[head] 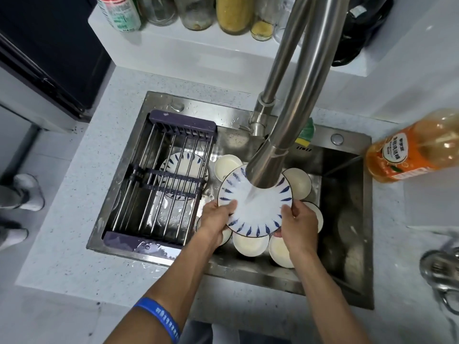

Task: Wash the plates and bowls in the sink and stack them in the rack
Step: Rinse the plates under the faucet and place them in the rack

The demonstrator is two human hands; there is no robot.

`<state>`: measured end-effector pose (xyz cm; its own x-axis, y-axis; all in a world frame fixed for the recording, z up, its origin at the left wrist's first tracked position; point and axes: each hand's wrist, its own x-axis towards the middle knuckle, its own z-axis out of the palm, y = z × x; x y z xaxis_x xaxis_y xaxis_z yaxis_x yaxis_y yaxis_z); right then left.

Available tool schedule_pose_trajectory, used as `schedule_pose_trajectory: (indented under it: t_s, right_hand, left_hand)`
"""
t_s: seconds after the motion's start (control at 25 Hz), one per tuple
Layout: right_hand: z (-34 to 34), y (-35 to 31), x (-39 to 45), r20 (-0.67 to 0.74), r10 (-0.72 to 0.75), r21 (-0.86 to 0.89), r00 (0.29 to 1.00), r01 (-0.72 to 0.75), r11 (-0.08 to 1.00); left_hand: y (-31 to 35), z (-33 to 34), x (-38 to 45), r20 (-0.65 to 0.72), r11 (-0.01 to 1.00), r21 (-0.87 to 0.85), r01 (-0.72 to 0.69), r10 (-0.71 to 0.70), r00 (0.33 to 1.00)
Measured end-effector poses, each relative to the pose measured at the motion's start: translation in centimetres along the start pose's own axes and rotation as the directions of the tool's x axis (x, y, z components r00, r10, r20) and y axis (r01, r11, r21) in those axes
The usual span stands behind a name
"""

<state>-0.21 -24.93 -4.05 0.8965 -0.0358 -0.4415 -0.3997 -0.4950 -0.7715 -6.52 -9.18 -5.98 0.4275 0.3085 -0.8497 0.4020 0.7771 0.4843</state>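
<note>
Steel sink (345,170) sunk in speckled tabletop (74,194); dish rack (161,180) spanning its left part. Blue-patterned plate (255,212) under running faucet (278,150), above cream bowls (250,244). Left hand (216,224) and right hand (298,224) gripping opposite rims, fingers curled beneath, thumbs on top.

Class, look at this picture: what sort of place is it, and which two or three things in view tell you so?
Most likely a home kitchen. A steel sink with a running tap holds bowls, both hands hold a patterned plate under the water, and jars stand on the ledge behind.
</note>
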Motion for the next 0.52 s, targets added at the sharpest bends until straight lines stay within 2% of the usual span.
schedule_pose_trajectory:
  t_s: [0.08, 0.16, 0.2, 0.28, 0.32, 0.36, 0.44, 0.52]
  right_hand:
    - [-0.6, -0.1, -0.2, -0.021, 0.001, 0.121, 1.000, 0.001, 0.993]
    - [0.4, 0.9, -1.7, -0.051, 0.075, 0.307, 0.996, -0.056, 0.950]
    - [1.3, 1.4, -2.9, -0.038, 0.146, 0.402, 0.989, -0.118, 0.908]
    - [2.4, 1.4, -4.0, 0.073, 0.298, 0.560, 0.952, -0.287, 0.777]
    - [2.5, 1.0, -3.5, 0.128, 0.368, 0.590, 0.921, -0.369, 0.718]
    - [2.3, 0.6, -2.4, 0.149, 0.400, 0.577, 0.905, -0.408, 0.708]
    - [2.0, -0.2, -0.6, 0.125, 0.341, 0.498, 0.932, -0.356, 0.791]
    - [2.5, -0.3, -0.6, 0.146, 0.285, 0.451, 0.947, -0.321, 0.833]
  left_hand:
    - [-0.1, 1.2, 0.1, 0.023, 0.997, -0.071, 0.023, -0.021, 1.000]
    - [0.5, 1.8, -0.4, 0.105, 0.999, 0.029, 0.046, -0.049, 0.993]
    - [0.5, 2.0, -0.4, 0.104, 0.995, 0.102, 0.007, -0.018, 0.994]
    - [0.5, 1.9, -0.2, 0.058, 0.990, 0.083, -0.117, 0.113, 0.992]
    - [0.9, 1.6, -0.4, 0.051, 0.986, 0.058, -0.153, 0.150, 0.987]
    - [1.4, 1.4, -0.5, 0.072, 0.983, 0.070, -0.171, 0.166, 0.983]
    - [1.8, 0.5, -0.6, 0.082, 0.963, 0.194, -0.188, 0.175, 0.981]
    - [1.1, -0.6, -0.6, 0.007, 0.945, 0.225, -0.236, 0.240, 0.971]
